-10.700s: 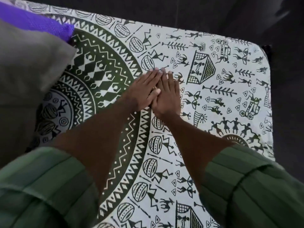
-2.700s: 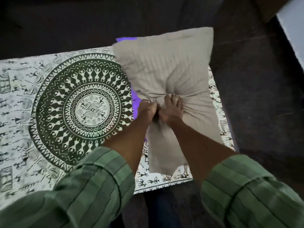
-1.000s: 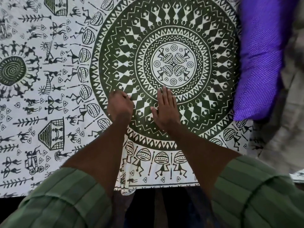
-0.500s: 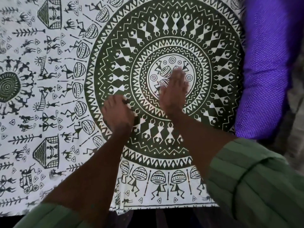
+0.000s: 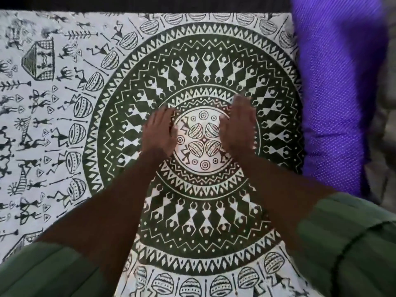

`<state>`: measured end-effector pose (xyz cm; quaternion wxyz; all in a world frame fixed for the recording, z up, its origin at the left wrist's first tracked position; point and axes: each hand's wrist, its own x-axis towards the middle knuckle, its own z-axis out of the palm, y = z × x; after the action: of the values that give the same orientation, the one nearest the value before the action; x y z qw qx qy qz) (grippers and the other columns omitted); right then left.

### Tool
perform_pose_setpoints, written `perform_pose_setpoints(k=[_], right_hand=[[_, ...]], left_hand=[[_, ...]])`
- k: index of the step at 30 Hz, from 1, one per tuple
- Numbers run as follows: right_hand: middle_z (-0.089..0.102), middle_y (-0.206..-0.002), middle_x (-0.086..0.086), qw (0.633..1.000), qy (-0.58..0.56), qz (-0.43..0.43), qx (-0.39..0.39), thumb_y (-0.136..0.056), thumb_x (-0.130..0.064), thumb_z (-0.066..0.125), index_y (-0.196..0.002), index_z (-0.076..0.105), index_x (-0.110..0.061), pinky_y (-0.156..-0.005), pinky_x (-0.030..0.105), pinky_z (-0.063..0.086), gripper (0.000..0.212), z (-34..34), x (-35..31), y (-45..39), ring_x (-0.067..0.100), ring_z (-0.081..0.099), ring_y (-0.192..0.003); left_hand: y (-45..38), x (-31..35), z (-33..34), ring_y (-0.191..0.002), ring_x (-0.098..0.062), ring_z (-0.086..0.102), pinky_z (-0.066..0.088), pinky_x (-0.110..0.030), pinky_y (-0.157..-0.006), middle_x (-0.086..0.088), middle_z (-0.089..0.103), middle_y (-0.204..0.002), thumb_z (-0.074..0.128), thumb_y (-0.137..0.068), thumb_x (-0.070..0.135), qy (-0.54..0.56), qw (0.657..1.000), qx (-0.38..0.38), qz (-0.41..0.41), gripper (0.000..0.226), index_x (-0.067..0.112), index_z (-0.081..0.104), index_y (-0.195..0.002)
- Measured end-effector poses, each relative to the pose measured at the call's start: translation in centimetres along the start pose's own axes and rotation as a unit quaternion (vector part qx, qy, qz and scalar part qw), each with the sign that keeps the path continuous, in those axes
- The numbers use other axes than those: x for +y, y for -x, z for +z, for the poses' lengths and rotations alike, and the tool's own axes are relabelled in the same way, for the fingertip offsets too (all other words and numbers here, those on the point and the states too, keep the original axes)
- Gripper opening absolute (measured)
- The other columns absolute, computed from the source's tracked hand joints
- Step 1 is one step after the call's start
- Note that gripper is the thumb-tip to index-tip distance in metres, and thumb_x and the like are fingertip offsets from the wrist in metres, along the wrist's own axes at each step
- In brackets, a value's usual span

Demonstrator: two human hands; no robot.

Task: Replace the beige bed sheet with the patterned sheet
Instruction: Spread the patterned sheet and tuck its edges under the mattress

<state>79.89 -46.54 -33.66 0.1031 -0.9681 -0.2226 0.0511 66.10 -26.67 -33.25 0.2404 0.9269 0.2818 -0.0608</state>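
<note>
Lying flat across the bed, the white cotton sheet printed with dark green tribal figures (image 5: 53, 125) spreads under both your hands, its far edge running left to right along the top of the view against a dark strip. Its long axis seems to run left to right too, though neither end shows, so you cannot be sure. The big round mandala print sits between your forearms, its small drum-motif centre in the gap between your hands. No brand, label or writing can be read on the cloth.

Your left hand (image 5: 159, 133) lies palm down on the mandala's inner ring, fingers straight and together, gripping nothing. Your right hand (image 5: 240, 129) rests on the opposite side of the centre, fingers likewise extended but blurred. Green striped sleeves (image 5: 347, 249) cover your upper forearms.

Just right of the mandala, a purple dotted fabric cushion (image 5: 334, 99) lies on the sheet.
</note>
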Motion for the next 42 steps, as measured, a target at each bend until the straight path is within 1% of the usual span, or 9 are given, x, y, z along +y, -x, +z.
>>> perform_pose_setpoints(k=[2, 4, 11, 16, 23, 27, 30, 38, 42], right_hand=[[0.008, -0.17, 0.02, 0.989, 0.03, 0.145, 0.023, -0.104, -0.049, 0.03, -0.162, 0.011, -0.002, -0.126, 0.053, 0.017, 0.076, 0.3, -0.9, -2.2, 0.034, 0.006, -0.157], [0.004, -0.169, 0.021, 0.999, 0.018, 0.05, 0.004, -0.102, -0.046, 0.031, -0.162, 0.009, -0.002, -0.127, 0.053, 0.014, 0.077, 1.5, -5.5, -2.2, 0.035, 0.005, -0.157], [0.04, -0.159, 0.016, 0.975, -0.054, -0.164, -0.137, -0.104, -0.039, 0.044, -0.155, 0.037, -0.007, -0.12, 0.036, 0.028, 0.061, 2.3, -6.3, -2.9, 0.029, 0.041, -0.144], [0.03, -0.163, 0.021, 0.986, -0.12, -0.067, 0.099, -0.108, -0.017, 0.03, -0.156, 0.032, 0.002, -0.127, 0.042, 0.021, 0.051, 1.1, -2.8, -6.3, 0.031, 0.024, -0.155], [0.002, -0.171, 0.017, 0.998, 0.001, 0.062, 0.03, -0.105, -0.051, 0.022, -0.163, 0.006, -0.006, -0.127, 0.054, 0.01, 0.076, 2.0, -6.1, -11.0, 0.034, 0.002, -0.158], [0.006, -0.172, 0.009, 0.981, -0.048, -0.182, -0.055, -0.107, -0.047, 0.021, -0.164, 0.01, -0.014, -0.128, 0.052, 0.011, 0.066, 2.5, -7.3, -11.6, 0.026, 0.001, -0.159], [0.0, -0.172, 0.012, 0.996, -0.016, -0.089, -0.005, -0.104, -0.054, 0.019, -0.164, 0.005, -0.014, -0.128, 0.053, 0.009, 0.075, 2.0, -4.4, -14.5, 0.029, -0.002, -0.159], [-0.004, -0.172, 0.008, 0.999, -0.008, 0.034, 0.029, -0.092, -0.078, 0.031, -0.164, 0.001, -0.014, -0.127, 0.056, -0.001, 0.101, 3.0, -4.8, -17.5, 0.027, -0.006, -0.159], [-0.012, -0.17, 0.017, 0.994, -0.005, 0.112, -0.004, -0.082, -0.09, 0.031, -0.164, -0.004, -0.022, -0.121, 0.063, -0.009, 0.112, 2.8, -7.9, -19.3, 0.042, -0.011, -0.155]], left_hand=[[-0.8, -0.4, -0.4, -0.155, -0.029, 0.012, 0.013, -0.058, -0.123, 0.001, 0.006, -0.17, 0.038, -0.106, 0.042, -0.014, 0.994, 0.029, -0.102, 0.063, 0.023, 0.014, -0.161], [-1.9, 1.2, -0.7, -0.155, -0.029, 0.013, 0.016, -0.057, -0.124, -0.004, 0.01, -0.17, 0.035, -0.106, 0.041, -0.012, 0.987, 0.066, -0.146, 0.061, 0.017, 0.019, -0.16], [-8.2, 8.7, 1.3, -0.154, -0.022, 0.013, 0.003, -0.065, -0.123, 0.006, 0.021, -0.168, 0.028, -0.105, 0.058, 0.044, 0.976, -0.056, 0.205, 0.06, 0.032, 0.027, -0.158], [-9.9, 3.6, 1.7, -0.157, -0.017, 0.005, 0.01, -0.048, -0.128, 0.0, 0.006, -0.17, 0.028, -0.108, 0.045, 0.04, 0.992, 0.023, 0.116, 0.062, 0.021, 0.011, -0.163], [-12.0, 1.2, -0.8, -0.156, -0.029, -0.009, 0.003, -0.049, -0.127, -0.014, -0.012, -0.168, 0.014, -0.105, 0.048, -0.035, 0.979, 0.101, -0.171, 0.072, 0.009, -0.007, -0.161], [-13.7, 6.0, -1.7, -0.157, -0.021, 0.002, 0.007, -0.044, -0.129, -0.008, 0.005, -0.17, 0.027, -0.107, 0.035, 0.027, 0.986, 0.048, 0.156, 0.062, 0.012, 0.011, -0.162], [-16.6, 7.2, -1.4, -0.157, -0.014, 0.004, 0.014, -0.048, -0.127, -0.001, 0.005, -0.171, 0.028, -0.109, 0.041, 0.055, 0.957, -0.052, 0.28, 0.062, 0.017, 0.009, -0.163], [-22.3, -2.3, -4.9, -0.156, -0.028, -0.008, 0.004, -0.051, -0.126, -0.01, -0.009, -0.17, 0.02, -0.103, 0.056, -0.012, 0.984, 0.127, -0.123, 0.077, 0.015, -0.006, -0.162], [-22.4, -1.7, -5.5, -0.156, -0.032, -0.003, 0.008, -0.051, -0.127, -0.017, -0.003, -0.169, 0.028, -0.105, 0.042, -0.033, 0.988, 0.14, -0.062, 0.071, 0.01, 0.001, -0.162]])
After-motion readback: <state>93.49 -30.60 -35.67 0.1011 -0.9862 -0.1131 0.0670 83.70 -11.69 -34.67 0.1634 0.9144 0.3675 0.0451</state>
